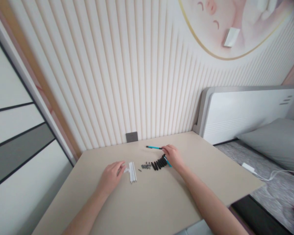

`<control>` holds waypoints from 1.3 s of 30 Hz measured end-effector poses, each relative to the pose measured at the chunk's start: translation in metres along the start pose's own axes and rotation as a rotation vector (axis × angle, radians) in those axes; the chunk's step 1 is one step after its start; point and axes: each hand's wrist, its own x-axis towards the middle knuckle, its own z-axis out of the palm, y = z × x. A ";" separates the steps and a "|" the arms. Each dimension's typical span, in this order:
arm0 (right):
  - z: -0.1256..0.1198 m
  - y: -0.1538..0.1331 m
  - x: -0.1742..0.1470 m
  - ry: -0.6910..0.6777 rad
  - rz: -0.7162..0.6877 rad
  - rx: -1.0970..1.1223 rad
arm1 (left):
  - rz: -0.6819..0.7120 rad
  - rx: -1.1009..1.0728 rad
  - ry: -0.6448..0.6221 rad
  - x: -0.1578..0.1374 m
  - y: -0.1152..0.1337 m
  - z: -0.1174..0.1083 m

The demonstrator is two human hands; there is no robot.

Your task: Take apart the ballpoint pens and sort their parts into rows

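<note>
My right hand (171, 155) is closed at the black end of a blue pen (154, 148), which points left over the far part of the table. Another blue piece (168, 162) shows just under that hand, beside a curved row of black grips (158, 163). My left hand (113, 174) rests at the left with its fingers curled together; what they hold, if anything, is hidden. Right by its fingertips lie small white pieces (126, 170). Several thin white tubes (132, 172) lie side by side, and small grey metal parts (146, 166) are heaped between them and the black grips.
The beige table (137, 205) stands against a ribbed wall with a dark socket (131, 137). To the right are a bed headboard (245, 111), a grey pillow (276, 137) and a white charger (248, 168) with its cable. A cabinet (17, 182) stands at the left.
</note>
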 end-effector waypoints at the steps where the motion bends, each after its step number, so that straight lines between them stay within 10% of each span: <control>1: -0.005 0.015 0.003 0.045 0.097 -0.061 | 0.000 -0.002 0.005 0.000 -0.001 0.000; 4: -0.020 0.063 0.006 0.066 0.434 -0.244 | 0.008 0.000 0.003 -0.001 -0.003 -0.001; 13: -0.043 0.159 0.002 -0.007 0.786 -0.384 | -0.011 0.005 -0.067 -0.003 -0.003 0.001; 39: -0.029 0.216 0.031 -0.047 0.871 -0.449 | -0.071 0.005 -0.125 -0.005 -0.007 0.003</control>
